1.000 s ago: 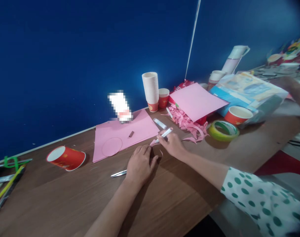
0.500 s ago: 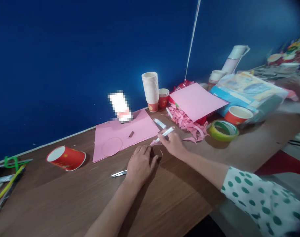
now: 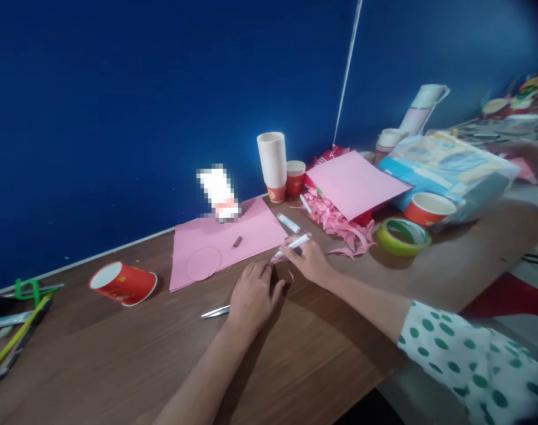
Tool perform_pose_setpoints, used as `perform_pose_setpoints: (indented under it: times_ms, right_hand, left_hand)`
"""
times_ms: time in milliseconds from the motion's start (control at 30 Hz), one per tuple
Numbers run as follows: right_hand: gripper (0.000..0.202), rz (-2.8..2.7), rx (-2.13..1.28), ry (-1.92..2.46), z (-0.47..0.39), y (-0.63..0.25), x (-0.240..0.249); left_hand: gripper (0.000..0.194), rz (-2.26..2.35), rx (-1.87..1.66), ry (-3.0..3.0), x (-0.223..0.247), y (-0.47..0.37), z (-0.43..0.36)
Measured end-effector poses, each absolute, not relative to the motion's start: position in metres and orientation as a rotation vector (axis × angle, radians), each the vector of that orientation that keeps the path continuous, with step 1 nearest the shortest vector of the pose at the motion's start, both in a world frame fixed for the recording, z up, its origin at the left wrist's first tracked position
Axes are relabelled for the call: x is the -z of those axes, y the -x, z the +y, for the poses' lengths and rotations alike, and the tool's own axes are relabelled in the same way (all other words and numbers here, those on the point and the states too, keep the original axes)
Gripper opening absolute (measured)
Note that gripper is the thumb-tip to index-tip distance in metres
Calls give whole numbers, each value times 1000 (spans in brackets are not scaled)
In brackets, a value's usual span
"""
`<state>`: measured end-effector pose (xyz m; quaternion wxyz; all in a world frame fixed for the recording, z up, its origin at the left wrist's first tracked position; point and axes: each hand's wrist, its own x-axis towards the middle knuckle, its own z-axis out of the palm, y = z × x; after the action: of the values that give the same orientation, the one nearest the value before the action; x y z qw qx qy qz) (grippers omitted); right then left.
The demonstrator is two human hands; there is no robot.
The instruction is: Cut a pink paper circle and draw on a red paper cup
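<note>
My left hand (image 3: 252, 295) lies palm down on the table, fingers together and thumb apart. Its fingertips press at the edge of a small pink paper piece (image 3: 278, 258), mostly hidden between the hands. Partly under the left hand, scissors (image 3: 215, 311) show only their metal blades. My right hand (image 3: 312, 261) is closed around a slim white stick (image 3: 301, 241), like a marker or glue stick, its lower end tilted down to the pink piece. A short white tube (image 3: 289, 222) lies just beyond. Pink sheets (image 3: 246, 236) bear a drawn circle and a small dark stub (image 3: 238, 242).
A red paper cup (image 3: 126, 284) lies tipped at left, near pens (image 3: 21, 333). Stacked cups (image 3: 271, 168) stand by the wall. Pink scraps (image 3: 340, 224), another pink sheet (image 3: 357, 183), yellow tape (image 3: 402, 237) and a plastic package (image 3: 450, 165) fill the right, near another person's arm (image 3: 534, 159).
The white stick in my right hand has tilted slightly, its upper end a little lower. My left hand keeps its place; the whole view has shifted slightly.
</note>
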<state>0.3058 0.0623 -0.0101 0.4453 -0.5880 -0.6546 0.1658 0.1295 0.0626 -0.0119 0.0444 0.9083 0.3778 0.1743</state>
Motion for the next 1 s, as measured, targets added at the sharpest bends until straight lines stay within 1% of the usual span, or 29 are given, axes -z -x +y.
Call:
perform_pose_setpoints:
  times_ms: [233,400,1000]
  right_hand:
    - [18,-1656,-422,1436,62,-306,12]
    - [19,-1655,-424,1453,62,-306,11]
    - [20,-1697,-404,1503,62,-306,14]
  left_hand:
    - [42,1171,-498,-2769,11,-129,63]
    - [39,1164,-518,-2767,12,-129,63]
    - [40,1166,-505,-2777,12,-130,63]
